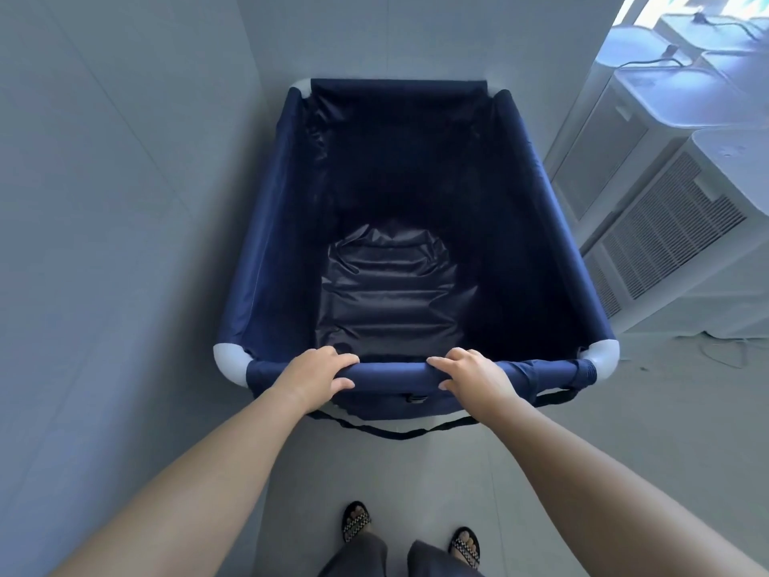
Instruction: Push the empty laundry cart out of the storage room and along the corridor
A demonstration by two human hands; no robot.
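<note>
Gripping the near rail of the laundry cart, which sits nose-first against the wall w/ nothing inside but dark lining. Biggest risk: it's boxed in, wall on my left, white machines close on the right, so a straight shove jams the far corners; prob. need to pull back and swing first. Loose strap under the rail could snag my sandals. Left hand and right hand both have fingers curled over the rail, thumbs under.

No legible text, label or number anywhere — nothing readable.
</note>
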